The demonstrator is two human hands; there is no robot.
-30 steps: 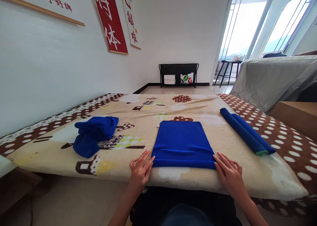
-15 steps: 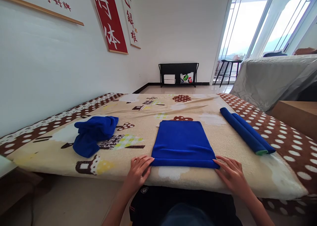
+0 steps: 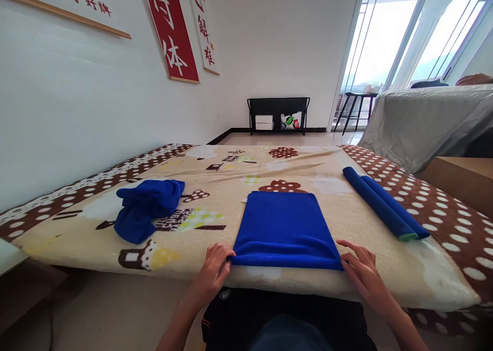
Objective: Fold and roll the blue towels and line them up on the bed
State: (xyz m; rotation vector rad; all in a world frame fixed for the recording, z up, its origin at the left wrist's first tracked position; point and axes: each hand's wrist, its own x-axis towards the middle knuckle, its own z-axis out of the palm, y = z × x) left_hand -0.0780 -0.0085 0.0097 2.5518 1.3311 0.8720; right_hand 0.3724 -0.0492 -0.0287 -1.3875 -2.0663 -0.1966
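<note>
A blue cloth (image 3: 285,222) lies flat before me on the patterned blanket, its near edge folded into a narrow band. My left hand (image 3: 213,269) pinches the near left corner, fingers curled together. At the near right corner, my right hand (image 3: 362,269) grips the cloth between thumb and fingers, its index finger raised a little. Wrinkles run across the cloth just above the band. Off to the left is a crumpled blue cloth (image 3: 148,207). Two rolled blue cloths (image 3: 379,205) lie side by side at the right, one showing a green end.
The cream blanket (image 3: 215,192) has brown polka-dot borders. A cardboard box (image 3: 462,179) and a sheet-covered piece of furniture (image 3: 427,120) stand at the right. Beyond the bed are a black rack (image 3: 277,106) and a stool (image 3: 360,95). Scrolls hang on the left wall.
The blue cloth has shifted slightly toward me, with its far edge now nearer and its near band lower. Both hands have moved a little nearer with its corners.
</note>
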